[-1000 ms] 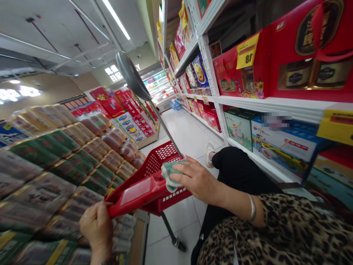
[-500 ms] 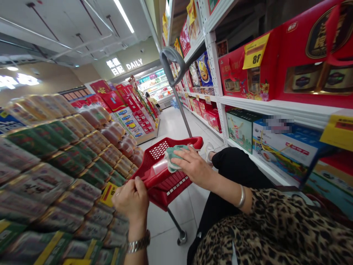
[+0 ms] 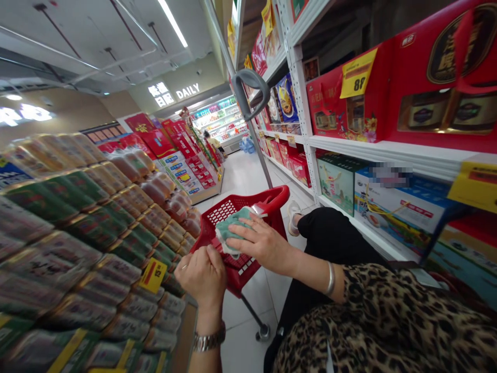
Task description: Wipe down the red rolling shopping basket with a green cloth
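A red plastic rolling shopping basket [image 3: 217, 215] with perforated walls stands tilted in front of me. My left hand [image 3: 202, 274] is closed around the near left end of its red rim or handle bar. Under the outstretched fingers of my right hand [image 3: 266, 243] is a green cloth [image 3: 233, 228] with a white underside, held against the basket's red bar. The cloth hides part of that bar. Rising from the basket's far side is a long pole with a grey loop handle [image 3: 252, 93].
Packed cans or bottles in shrink-wrap [image 3: 81, 248] are stacked along the left. Shelves [image 3: 349, 142] with red gift boxes [image 3: 419, 88] line the right. A wheel [image 3: 263, 331] sits on the tiled floor [image 3: 240, 171]. Farther down the aisle, a person [image 3: 213, 142] is near a lit fridge.
My right hand and the cloth have slid left along the basket's bar. My left hand has moved right and slightly down. The grey loop handle has shifted a little right.
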Action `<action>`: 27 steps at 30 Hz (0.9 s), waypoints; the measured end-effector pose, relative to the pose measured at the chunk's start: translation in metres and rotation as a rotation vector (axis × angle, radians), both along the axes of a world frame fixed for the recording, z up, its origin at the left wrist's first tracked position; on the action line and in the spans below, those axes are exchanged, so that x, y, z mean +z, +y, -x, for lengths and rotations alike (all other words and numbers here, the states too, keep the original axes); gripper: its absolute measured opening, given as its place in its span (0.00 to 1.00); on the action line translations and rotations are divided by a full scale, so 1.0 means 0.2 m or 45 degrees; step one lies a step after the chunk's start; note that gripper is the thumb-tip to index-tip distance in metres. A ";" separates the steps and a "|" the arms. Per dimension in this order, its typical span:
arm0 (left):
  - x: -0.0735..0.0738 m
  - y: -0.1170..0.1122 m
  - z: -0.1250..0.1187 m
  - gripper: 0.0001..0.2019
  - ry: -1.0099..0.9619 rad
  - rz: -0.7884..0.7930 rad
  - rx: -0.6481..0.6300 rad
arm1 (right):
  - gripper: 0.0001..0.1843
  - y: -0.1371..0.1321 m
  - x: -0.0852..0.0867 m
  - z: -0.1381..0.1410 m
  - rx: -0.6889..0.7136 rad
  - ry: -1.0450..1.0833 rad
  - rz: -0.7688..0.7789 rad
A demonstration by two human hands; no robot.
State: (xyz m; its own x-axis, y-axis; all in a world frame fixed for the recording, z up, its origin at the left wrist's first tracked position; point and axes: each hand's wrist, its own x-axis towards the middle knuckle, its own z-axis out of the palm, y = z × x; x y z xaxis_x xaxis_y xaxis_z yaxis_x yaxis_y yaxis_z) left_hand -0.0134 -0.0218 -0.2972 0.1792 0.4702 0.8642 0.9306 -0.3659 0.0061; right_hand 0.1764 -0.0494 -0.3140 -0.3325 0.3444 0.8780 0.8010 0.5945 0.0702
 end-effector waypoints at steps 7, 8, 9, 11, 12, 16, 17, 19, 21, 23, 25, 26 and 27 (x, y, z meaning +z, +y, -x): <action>0.00 0.00 0.08 0.18 0.016 -0.041 -0.027 | 0.18 -0.02 0.00 -0.09 -0.022 0.057 0.060; -0.01 0.00 0.10 0.18 0.018 -0.046 -0.023 | 0.18 -0.02 -0.01 -0.09 -0.018 0.064 0.062; -0.01 0.00 0.11 0.18 0.020 -0.056 -0.020 | 0.18 -0.02 -0.01 -0.10 -0.013 0.076 0.061; -0.01 -0.01 0.15 0.18 0.030 -0.083 -0.015 | 0.18 -0.03 -0.02 -0.11 0.000 0.099 0.064; -0.01 -0.01 0.17 0.18 0.038 -0.089 -0.016 | 0.19 -0.03 -0.02 -0.12 0.008 0.108 0.071; -0.01 -0.02 0.26 0.19 0.055 -0.081 -0.019 | 0.21 -0.04 -0.03 -0.16 0.027 0.135 0.145; -0.01 -0.02 0.29 0.19 0.064 -0.078 -0.025 | 0.21 -0.05 -0.03 -0.16 0.029 0.148 0.162; 0.00 -0.03 0.35 0.18 0.091 -0.087 -0.059 | 0.21 -0.06 -0.03 -0.17 0.034 0.173 0.175; 0.00 -0.04 0.40 0.18 0.116 -0.106 -0.105 | 0.21 -0.08 -0.03 -0.18 0.042 0.187 0.163; 0.01 -0.04 0.46 0.18 0.125 -0.117 -0.147 | 0.21 -0.10 -0.04 -0.18 0.054 0.184 0.132; 0.01 -0.05 0.51 0.18 0.117 -0.096 -0.179 | 0.21 -0.12 -0.04 -0.19 0.071 0.164 0.105; 0.01 -0.05 0.54 0.18 0.104 -0.071 -0.190 | 0.21 -0.14 -0.04 -0.20 0.081 0.151 0.098; 0.01 -0.05 0.57 0.18 0.082 -0.042 -0.195 | 0.21 -0.15 -0.04 -0.20 0.090 0.138 0.094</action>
State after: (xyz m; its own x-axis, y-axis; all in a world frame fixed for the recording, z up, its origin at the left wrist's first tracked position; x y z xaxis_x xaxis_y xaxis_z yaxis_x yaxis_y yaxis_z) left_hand -0.1282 -0.0320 -0.2942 0.3021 0.4048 0.8631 0.8619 -0.5028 -0.0659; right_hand 0.2168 -0.0797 -0.3223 -0.2627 0.3884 0.8832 0.7573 0.6502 -0.0607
